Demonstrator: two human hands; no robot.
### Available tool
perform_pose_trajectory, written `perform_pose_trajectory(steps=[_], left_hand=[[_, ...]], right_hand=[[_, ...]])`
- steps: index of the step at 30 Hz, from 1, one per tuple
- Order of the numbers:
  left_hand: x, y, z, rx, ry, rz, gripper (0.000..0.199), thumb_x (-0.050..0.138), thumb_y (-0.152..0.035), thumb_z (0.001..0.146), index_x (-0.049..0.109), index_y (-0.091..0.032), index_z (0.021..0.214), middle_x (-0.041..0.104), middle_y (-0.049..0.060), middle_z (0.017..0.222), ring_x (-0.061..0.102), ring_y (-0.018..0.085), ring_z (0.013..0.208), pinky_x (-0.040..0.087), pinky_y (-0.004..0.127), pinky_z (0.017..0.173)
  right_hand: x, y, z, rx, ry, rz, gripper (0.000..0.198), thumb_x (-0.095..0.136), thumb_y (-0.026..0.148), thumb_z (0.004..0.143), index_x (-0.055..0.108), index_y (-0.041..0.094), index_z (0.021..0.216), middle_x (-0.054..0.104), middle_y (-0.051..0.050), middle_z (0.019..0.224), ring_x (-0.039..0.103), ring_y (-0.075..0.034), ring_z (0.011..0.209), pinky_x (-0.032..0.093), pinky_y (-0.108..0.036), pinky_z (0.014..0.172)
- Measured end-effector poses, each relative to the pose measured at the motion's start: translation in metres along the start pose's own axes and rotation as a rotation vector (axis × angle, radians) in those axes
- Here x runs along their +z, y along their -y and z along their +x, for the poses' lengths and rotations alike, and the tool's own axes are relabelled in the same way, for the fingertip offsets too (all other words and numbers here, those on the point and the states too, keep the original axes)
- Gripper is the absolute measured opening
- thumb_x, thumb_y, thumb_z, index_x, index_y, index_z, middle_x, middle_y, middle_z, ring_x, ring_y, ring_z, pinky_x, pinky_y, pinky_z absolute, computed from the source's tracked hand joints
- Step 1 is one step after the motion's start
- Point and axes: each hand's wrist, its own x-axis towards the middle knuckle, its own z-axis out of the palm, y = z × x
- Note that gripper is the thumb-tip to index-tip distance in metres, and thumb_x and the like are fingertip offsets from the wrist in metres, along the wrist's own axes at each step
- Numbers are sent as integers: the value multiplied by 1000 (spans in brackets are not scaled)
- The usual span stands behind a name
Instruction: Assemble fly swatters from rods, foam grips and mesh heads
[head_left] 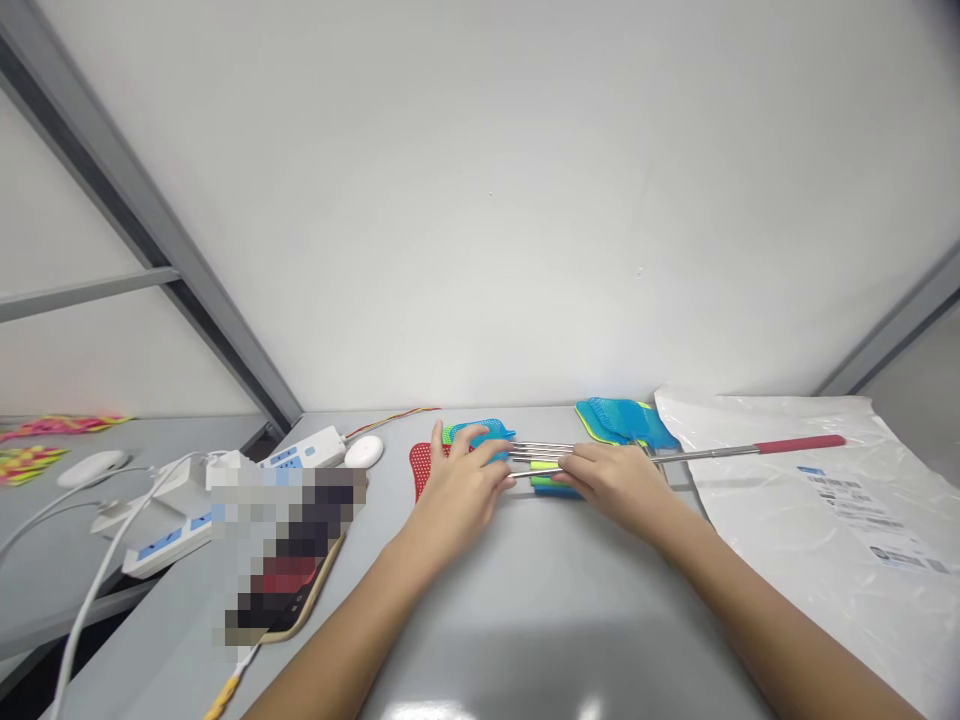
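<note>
My left hand (pixel 459 490) bends over several perforated fly swatter heads, with its thumb and fingers closed at the near metal rod. Under and beside it show a red swatter head (pixel 423 468) and a blue one (pixel 491 430) with a green edge behind. My right hand (pixel 619 486) grips the rod farther along, its fingers curled around it. Several thin silver rods (pixel 541 450) lie side by side between the hands. Below them are a green handle (pixel 541 468) and a blue handle (pixel 556 490). Right of my right hand, a silver rod ends in a red handle (pixel 801 444).
Blue swatter heads (pixel 626 420) with yellow-green edges lie against the back wall. A white plastic mailing bag (pixel 810 580) covers the right side. At left are a phone (pixel 315 590), power strips (pixel 169 545), a round white device (pixel 364 452) and cables.
</note>
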Motion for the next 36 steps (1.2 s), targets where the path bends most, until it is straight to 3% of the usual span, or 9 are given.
perform_pose_trajectory(steps=[4,9,14,18,21,23,30,36], left_hand=[[-13,11,0,-21,-34,81,20,57,-41,86,69,-29,97,51,4,137,36,35,126,7,68,108],[-20,17,-1,-11,-24,73,49,59,-44,84,50,-32,131,43,6,143,32,34,129,10,64,110],[-14,11,-2,-43,-3,93,58,55,-40,85,40,-28,139,37,10,147,28,35,133,15,64,109],[-2,1,-4,-56,22,126,43,53,-38,84,52,-25,126,33,10,149,26,36,135,17,66,107],[4,-4,-4,-48,21,167,22,43,-31,90,59,-22,103,40,9,145,31,33,132,18,64,108],[5,-5,-3,-26,11,191,22,37,-26,93,59,-21,96,46,9,138,37,30,128,18,62,110],[3,2,-4,26,23,210,20,37,-25,94,55,-18,91,52,9,122,45,26,115,22,56,112],[5,5,-4,38,56,192,19,37,-23,94,54,-16,90,53,10,107,49,25,103,31,54,107]], right_hand=[[0,-9,-2,45,27,35,34,41,36,99,64,20,80,61,-1,71,54,-11,64,23,-26,53],[-2,-15,-4,63,22,57,31,40,35,99,66,21,89,62,-1,75,53,-11,66,26,-25,53],[-8,-12,-4,61,6,34,32,40,36,99,65,21,85,60,0,70,52,-11,63,24,-25,52],[-9,-11,-3,55,25,25,34,40,37,98,66,20,83,60,0,68,52,-11,61,22,-25,52],[-10,-11,-3,64,29,14,34,41,38,98,66,21,84,60,0,68,52,-11,61,22,-26,52],[-12,-13,-3,62,18,15,33,43,40,97,66,21,84,60,0,68,53,-12,61,23,-26,53],[-17,-34,-7,123,-63,-27,38,48,50,93,63,20,74,59,1,65,50,-11,59,24,-26,53],[-18,-32,-7,42,-140,-109,41,49,47,93,62,19,66,54,2,57,45,-11,54,21,-27,52]])
